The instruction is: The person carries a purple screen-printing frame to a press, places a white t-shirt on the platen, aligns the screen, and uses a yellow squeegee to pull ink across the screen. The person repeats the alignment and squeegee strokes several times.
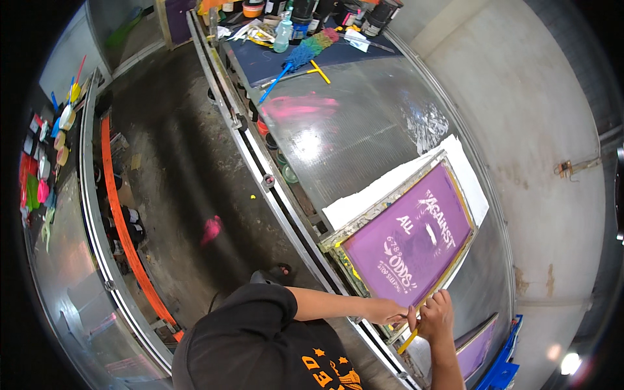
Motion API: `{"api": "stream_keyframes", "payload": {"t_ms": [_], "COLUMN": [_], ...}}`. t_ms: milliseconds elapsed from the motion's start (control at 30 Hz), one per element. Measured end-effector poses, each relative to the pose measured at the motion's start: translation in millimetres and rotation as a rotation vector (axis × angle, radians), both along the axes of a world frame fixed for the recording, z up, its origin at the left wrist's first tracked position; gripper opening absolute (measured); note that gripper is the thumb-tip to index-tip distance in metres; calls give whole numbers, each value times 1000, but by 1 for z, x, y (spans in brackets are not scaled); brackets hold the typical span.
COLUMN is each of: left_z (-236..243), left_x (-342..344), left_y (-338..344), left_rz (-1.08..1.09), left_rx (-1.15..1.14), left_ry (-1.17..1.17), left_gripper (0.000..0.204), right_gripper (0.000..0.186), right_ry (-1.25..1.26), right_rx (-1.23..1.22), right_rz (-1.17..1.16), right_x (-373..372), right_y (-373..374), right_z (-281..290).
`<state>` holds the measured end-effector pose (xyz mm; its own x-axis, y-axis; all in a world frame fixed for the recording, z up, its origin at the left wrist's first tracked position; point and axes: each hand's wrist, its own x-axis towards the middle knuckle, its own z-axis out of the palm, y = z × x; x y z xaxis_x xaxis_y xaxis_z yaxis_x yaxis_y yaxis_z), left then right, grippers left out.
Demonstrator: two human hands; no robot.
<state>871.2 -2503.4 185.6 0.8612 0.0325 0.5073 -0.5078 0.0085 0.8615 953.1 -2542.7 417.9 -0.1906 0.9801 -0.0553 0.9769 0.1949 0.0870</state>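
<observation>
A yellow strip (408, 341) slants down just past the near corner of a framed screen (419, 255), whose purple mesh carries white lettering. The right hand (437, 317) is curled tightly, its fingers folded in around the strip's upper end, with its forearm rising from the lower edge. The left hand (388, 311) reaches across from the left, forearm nearly level, fingers bent and meeting the right hand; how tightly they are closed, and whether they grip the strip too, I cannot tell. The screen lies aslant over a white sheet (469, 170) on the metal surface (361, 120). At the far end of the surface stand a clear bottle (283, 38), an orange tub (253, 8) and dark tubs (379, 16); their contents cannot be made out. A green-rimmed container (290, 173) sits below the left edge, beside a long metal rail (268, 181). Beyond the screen, a bare stretch smeared pink and white reaches to a multicoloured duster (312, 50). A second purple screen (478, 344) lies just beside the right forearm, narrowing the room there, while open floor (172, 169) runs left of the rail.
</observation>
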Motion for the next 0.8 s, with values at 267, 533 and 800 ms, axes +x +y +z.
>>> {"api": "stream_keyframes", "payload": {"t_ms": [267, 533, 800], "left_z": [26, 20, 7], "left_x": [-9, 1, -132], "left_y": [-5, -5, 124], "left_rz": [0, 18, 441], "left_rx": [93, 134, 274], "left_ry": [54, 367, 596], "left_gripper": [21, 29, 40], "right_gripper": [16, 20, 9], "right_ry": [146, 81, 341], "right_rx": [376, 565, 949], "right_rz": [-113, -352, -540], "right_x": [-3, -6, -12], "right_y": [-38, -36, -71], "right_z": [-23, -33, -77]}}
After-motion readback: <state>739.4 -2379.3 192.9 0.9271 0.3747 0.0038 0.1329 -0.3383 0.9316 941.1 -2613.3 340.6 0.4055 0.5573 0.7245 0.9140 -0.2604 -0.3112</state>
